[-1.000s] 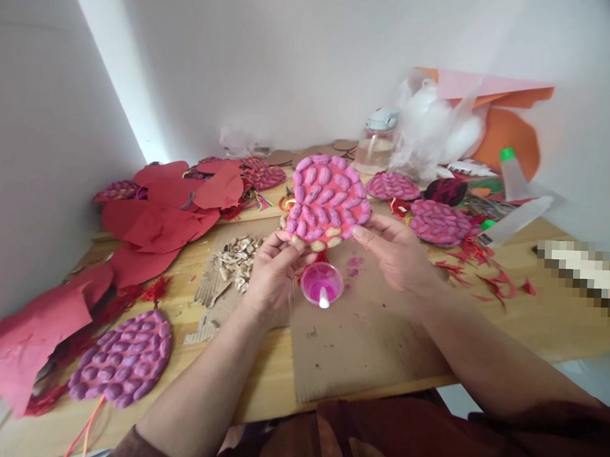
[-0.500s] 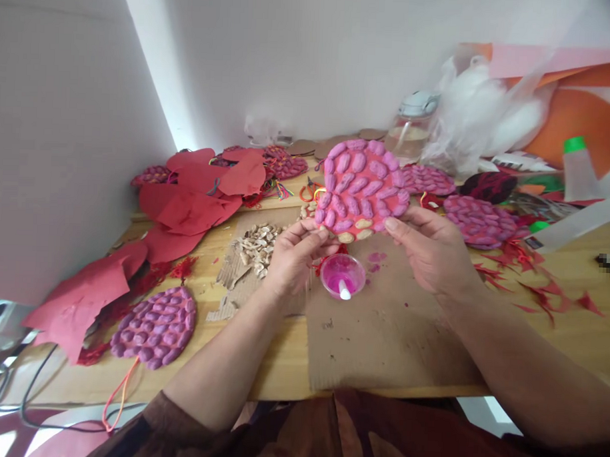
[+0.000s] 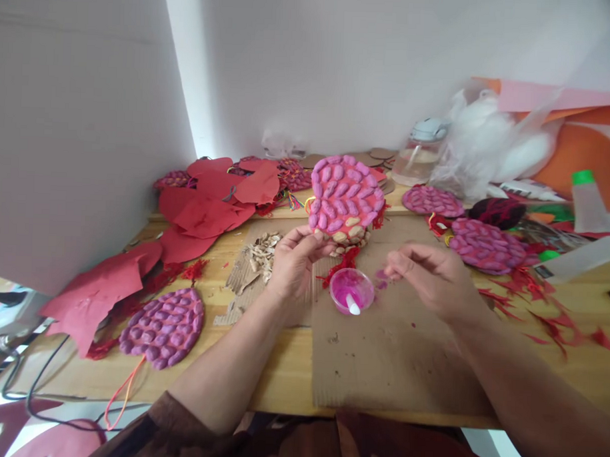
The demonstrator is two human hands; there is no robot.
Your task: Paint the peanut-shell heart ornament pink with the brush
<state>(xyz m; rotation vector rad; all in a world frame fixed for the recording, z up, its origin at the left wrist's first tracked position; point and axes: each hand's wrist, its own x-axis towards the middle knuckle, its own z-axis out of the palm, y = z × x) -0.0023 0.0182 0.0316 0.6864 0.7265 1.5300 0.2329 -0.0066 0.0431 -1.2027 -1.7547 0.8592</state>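
My left hand (image 3: 298,258) pinches the lower left edge of a heart-shaped peanut-shell plaque (image 3: 343,193), held upright above the cardboard. Most of its shells are painted pink-purple; a few along the bottom edge are bare tan. My right hand (image 3: 423,276) hangs to the right of the plaque, apart from it, fingers curled together with nothing visible in them. Between and below the hands stands a clear cup (image 3: 339,306) of magenta paint, a white-handled tool (image 3: 353,305) leaning in it, its other end hidden. A red tassel (image 3: 348,258) lies behind the cup.
Cardboard (image 3: 375,371) covers the table middle. Loose peanut shells (image 3: 264,254) lie left of the cup. A painted plaque (image 3: 164,327) rests at left, another (image 3: 487,245) at right. Red paper pieces (image 3: 205,208) are piled at back left. A lidded jar (image 3: 417,159) stands at the back.
My right hand has let go of the plaque and moved down toward the cup, its fingers closing. My left hand keeps hold of the plaque. The camera view has tilted slightly up.
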